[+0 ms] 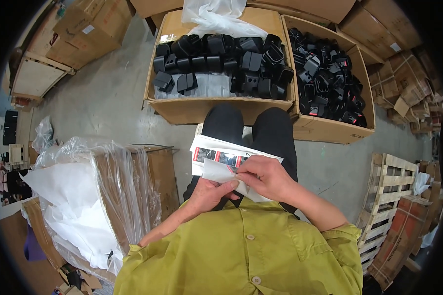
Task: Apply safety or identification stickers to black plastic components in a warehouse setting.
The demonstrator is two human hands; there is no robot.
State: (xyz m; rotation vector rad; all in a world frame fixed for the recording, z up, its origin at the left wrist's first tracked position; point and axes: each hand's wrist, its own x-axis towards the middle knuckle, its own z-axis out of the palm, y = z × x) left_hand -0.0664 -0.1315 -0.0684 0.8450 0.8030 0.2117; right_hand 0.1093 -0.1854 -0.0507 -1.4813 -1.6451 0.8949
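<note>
On my dark-trousered lap lies a white label sheet (207,143) with a row of black-and-red labels. My left hand (207,194) grips a curled piece of white backing paper (215,170) between thumb and fingers. My right hand (268,176) is closed in a pinch on a small label with a red edge (231,169), right at the edge of that paper. How much of the label is loose from the paper is hidden by the fingers. Beyond my knees stands an open cardboard box (182,112) holding rows of black plastic parts (251,61).
To its right, another cardboard box (325,129) is heaped with black parts, some showing red labels. At left stands a large carton (162,172) draped in clear plastic with white sheets. A wooden pallet (386,196) leans at right. Stacked cartons (91,37) line the back.
</note>
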